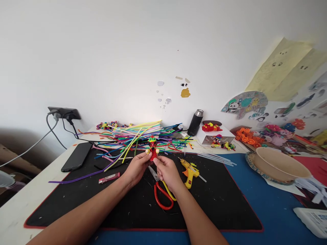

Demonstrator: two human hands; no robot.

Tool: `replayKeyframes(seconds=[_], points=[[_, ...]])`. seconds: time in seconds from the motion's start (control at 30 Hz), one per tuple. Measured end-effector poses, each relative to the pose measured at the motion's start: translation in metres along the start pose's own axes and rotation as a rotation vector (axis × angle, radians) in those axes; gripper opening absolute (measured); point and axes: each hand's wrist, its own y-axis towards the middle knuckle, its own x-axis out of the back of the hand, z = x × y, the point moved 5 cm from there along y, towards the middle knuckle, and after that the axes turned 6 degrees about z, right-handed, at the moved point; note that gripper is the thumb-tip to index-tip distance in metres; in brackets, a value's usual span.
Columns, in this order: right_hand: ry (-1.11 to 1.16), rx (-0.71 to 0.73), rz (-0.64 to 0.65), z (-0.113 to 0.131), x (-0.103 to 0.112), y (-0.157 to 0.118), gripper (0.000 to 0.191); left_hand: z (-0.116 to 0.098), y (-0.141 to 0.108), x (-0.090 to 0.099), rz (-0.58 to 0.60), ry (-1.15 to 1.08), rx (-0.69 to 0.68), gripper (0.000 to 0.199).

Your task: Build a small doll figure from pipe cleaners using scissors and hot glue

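Observation:
Between my two hands, above the black mat [122, 211], is a small pipe-cleaner figure [152, 144] in red, green, yellow and black, held upright. My left hand [139, 166] pinches its lower left side, with the thumb against it. My right hand [167, 170] grips the red base from the other side with thumb and fingers closed. Beneath my right hand lie scissors [163, 200] with red and yellow handles, their blades partly hidden. A yellow glue gun [189, 173] rests just right of that hand. Left of my left hand is a pink lighter-like object [109, 178].
A pile of colourful pipe cleaners [138, 132] spreads along the wall. A phone [76, 157] lies at left, and glue sticks [217, 159] at right. A black bottle [196, 123] stands behind, near a white box [218, 137] with small figures. A beige bowl [278, 165] sits far right.

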Motion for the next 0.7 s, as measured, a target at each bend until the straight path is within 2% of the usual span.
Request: replayKeyframes(seconds=[0.7], points=[[-0.076,-0.025,0.026,-0.011,0.007,0.008,0.059,0.011,0.010,0.009,0.063,0.069,-0.011,0.044]])
